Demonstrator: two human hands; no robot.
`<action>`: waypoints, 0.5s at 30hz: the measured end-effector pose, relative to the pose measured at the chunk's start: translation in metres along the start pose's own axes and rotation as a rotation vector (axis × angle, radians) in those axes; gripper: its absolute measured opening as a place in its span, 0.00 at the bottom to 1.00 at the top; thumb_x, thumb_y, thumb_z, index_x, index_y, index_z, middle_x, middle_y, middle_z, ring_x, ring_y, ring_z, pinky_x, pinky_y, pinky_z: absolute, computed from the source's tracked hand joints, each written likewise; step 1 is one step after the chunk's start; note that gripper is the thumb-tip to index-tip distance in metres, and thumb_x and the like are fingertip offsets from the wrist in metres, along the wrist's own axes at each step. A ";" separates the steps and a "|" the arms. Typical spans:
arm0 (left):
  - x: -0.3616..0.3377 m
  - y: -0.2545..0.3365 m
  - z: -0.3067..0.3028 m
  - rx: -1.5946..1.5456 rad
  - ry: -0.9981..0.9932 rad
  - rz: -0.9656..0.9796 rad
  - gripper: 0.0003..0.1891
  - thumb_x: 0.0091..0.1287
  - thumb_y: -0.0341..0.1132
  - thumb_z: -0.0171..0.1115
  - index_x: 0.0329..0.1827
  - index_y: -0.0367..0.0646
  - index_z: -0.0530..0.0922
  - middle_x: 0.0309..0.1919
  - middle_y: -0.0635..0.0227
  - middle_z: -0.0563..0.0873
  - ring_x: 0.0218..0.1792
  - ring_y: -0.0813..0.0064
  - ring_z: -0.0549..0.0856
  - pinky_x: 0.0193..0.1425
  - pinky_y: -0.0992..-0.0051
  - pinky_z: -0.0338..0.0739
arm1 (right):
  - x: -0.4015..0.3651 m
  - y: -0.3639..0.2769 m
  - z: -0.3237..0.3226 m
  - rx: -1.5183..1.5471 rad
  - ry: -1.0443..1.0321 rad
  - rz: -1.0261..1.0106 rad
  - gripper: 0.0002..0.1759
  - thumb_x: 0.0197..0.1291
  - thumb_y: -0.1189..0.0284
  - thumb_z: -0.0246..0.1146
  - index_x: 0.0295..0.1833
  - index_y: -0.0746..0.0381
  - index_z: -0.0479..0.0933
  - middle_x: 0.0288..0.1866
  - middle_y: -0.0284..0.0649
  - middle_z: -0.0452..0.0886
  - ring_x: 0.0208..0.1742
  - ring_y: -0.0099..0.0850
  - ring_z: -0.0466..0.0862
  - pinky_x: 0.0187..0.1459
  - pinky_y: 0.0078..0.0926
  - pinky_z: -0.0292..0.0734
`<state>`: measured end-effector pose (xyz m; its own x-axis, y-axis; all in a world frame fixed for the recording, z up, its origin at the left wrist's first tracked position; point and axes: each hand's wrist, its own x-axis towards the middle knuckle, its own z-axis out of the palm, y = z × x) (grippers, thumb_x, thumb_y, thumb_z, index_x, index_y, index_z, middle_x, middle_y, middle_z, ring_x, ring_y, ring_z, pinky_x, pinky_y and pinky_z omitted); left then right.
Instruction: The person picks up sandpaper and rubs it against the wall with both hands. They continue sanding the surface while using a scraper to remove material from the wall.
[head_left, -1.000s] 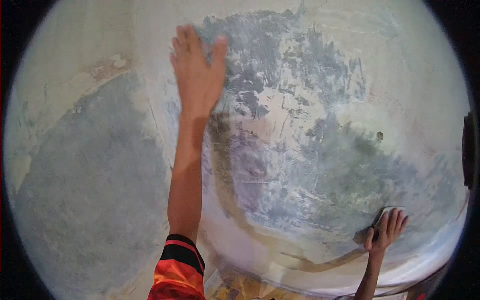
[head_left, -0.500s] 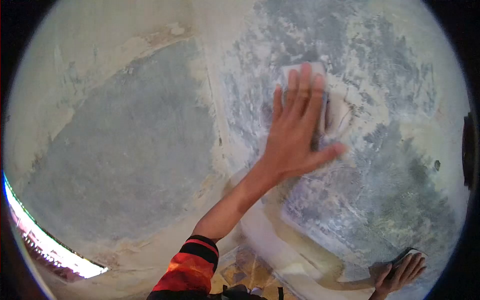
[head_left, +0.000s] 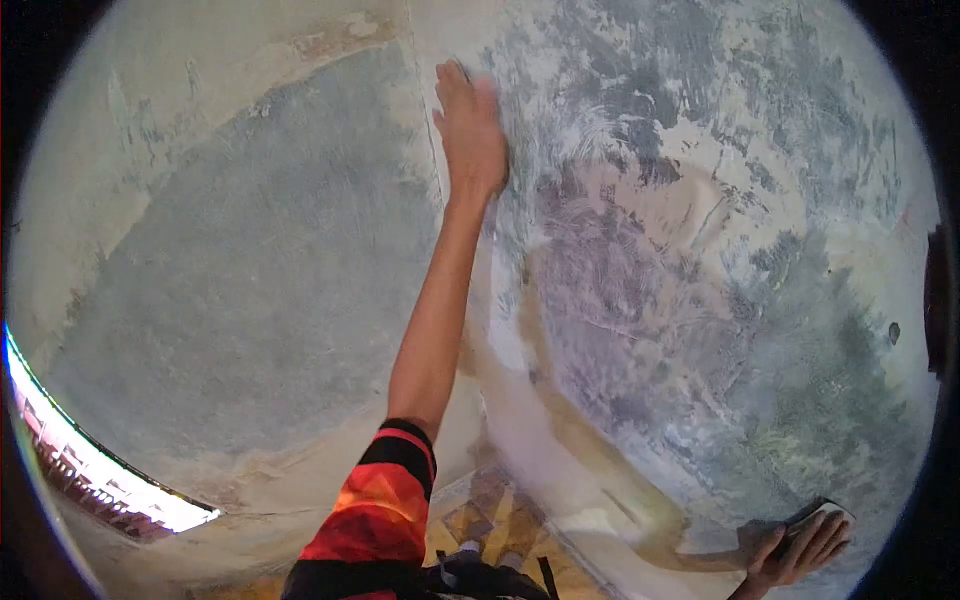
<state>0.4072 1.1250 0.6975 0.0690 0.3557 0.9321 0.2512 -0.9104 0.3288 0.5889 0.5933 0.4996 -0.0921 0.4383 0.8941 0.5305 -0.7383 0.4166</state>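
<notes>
My left hand (head_left: 468,130), at the end of a red, orange and black sleeve (head_left: 375,500), lies against the plastered wall (head_left: 640,300) beside a vertical seam near the top. Its fingers are stretched upward and blurred by motion. The pale flat pad seen under them earlier is now almost wholly hidden; only a thin dark edge shows at the fingertips. Low at the right, my right hand (head_left: 795,552) grips a flat, pale pad with a dark edge (head_left: 828,512) against the wall. What exactly the pads are cannot be made out.
A smooth grey patch (head_left: 250,270) covers the wall left of the seam, and whitish smears mark the right side. A bright opening (head_left: 110,465) lies at lower left. Feet (head_left: 470,548) and a patterned floor (head_left: 490,515) show at the bottom. A dark object (head_left: 937,300) stands at the right edge.
My left hand has swept up and to the left, from the smeared area to the seam, and the pad under it has dropped from sight. My right hand stays in nearly the same place.
</notes>
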 end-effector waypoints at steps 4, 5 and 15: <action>-0.018 0.045 -0.008 0.006 -0.105 0.261 0.46 0.74 0.59 0.49 0.80 0.30 0.45 0.81 0.43 0.45 0.81 0.48 0.44 0.82 0.53 0.35 | -0.005 0.002 0.005 -0.014 0.038 -0.011 0.29 0.75 0.59 0.48 0.70 0.68 0.71 0.75 0.54 0.67 0.77 0.55 0.63 0.76 0.63 0.50; -0.024 0.048 -0.012 0.022 -0.147 0.342 0.45 0.76 0.59 0.47 0.80 0.29 0.45 0.81 0.43 0.45 0.81 0.47 0.44 0.82 0.54 0.35 | -0.004 0.001 0.005 0.009 0.039 -0.007 0.28 0.75 0.59 0.49 0.70 0.68 0.71 0.75 0.54 0.68 0.77 0.55 0.63 0.76 0.63 0.51; 0.027 0.003 -0.007 -0.139 -0.003 0.068 0.46 0.74 0.60 0.48 0.81 0.31 0.45 0.80 0.40 0.45 0.81 0.46 0.45 0.81 0.50 0.37 | -0.012 0.002 0.003 0.172 0.057 0.119 0.28 0.77 0.61 0.42 0.66 0.71 0.74 0.71 0.56 0.72 0.74 0.59 0.67 0.74 0.63 0.55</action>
<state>0.4032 1.1304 0.7248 0.0843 0.2929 0.9524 0.1100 -0.9527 0.2833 0.5937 0.5884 0.4892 -0.0653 0.3197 0.9453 0.6763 -0.6824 0.2775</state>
